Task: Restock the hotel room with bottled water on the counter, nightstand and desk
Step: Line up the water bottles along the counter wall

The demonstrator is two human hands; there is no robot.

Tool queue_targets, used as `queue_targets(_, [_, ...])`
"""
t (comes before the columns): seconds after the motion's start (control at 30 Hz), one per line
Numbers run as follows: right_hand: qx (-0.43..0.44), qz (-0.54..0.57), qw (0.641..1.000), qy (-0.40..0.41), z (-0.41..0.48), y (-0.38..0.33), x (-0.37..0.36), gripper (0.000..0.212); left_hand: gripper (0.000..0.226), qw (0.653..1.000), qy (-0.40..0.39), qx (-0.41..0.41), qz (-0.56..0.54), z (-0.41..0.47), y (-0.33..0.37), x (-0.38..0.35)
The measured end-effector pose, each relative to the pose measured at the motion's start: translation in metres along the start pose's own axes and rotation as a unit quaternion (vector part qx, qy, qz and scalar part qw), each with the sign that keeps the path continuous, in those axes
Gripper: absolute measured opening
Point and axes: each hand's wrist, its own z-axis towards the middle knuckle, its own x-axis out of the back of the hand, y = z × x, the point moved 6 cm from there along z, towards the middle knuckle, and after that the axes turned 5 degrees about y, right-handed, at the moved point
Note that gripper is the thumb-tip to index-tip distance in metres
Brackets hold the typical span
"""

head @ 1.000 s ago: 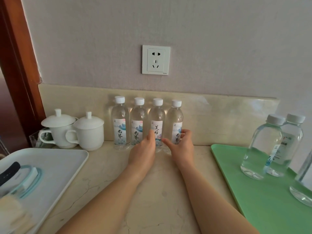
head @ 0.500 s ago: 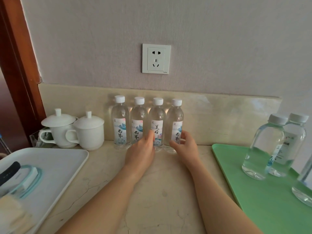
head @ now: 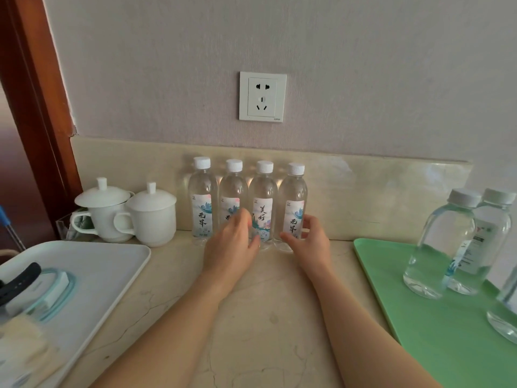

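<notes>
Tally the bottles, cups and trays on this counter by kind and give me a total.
Slim labelled bottles in the row: 4
Wide bottles on the green tray: 3, one cut off at the right edge
Lidded white cups: 2
Trays: 2, the white tray and the green tray
Total: 11

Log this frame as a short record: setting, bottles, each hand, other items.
setting: stone counter below a wall socket
small bottles: four small bottles, upright, capped, in a row against the back edge
left hand: left hand in front of the second and third from the left; fingers blurred, grip unclear
right hand: right hand, thumb and fingers around the base of the rightmost bottle
left side: two lidded cups, white tray
right side: green tray with larger bottles
</notes>
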Motion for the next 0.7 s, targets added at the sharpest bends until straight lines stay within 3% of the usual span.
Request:
queue_targets(0.1, [-0.009, 0.0, 1.0, -0.003, 0.0, 0.0, -0.001, 0.053, 0.047, 0.985, 0.164, 0.053, 0.013, 0.004, -0.013, 0.031])
queue_targets(0.17, [-0.012, 0.0, 1.0, -0.007, 0.0, 0.001, -0.001, 0.053, 0.071, 0.973, 0.197, 0.121, 0.008, 0.002, -0.03, 0.039])
queue_targets(0.27, [-0.012, -0.001, 1.0, -0.01, 0.0, 0.001, 0.0, 0.052, 0.108, 0.975, 0.133, 0.17, -0.049, -0.001, -0.048, 0.027])
queue_targets(0.37, [-0.013, -0.003, 1.0, -0.01, 0.0, 0.001, 0.0, 0.051, 0.125, 0.966, 0.075, 0.22, -0.118, -0.002, -0.058, 0.011])
queue_targets(0.7, [-0.01, -0.006, 1.0, -0.004, 0.001, -0.001, -0.001, 0.049, 0.111, 0.959, 0.062, 0.234, -0.145, -0.002, -0.066, 0.0])
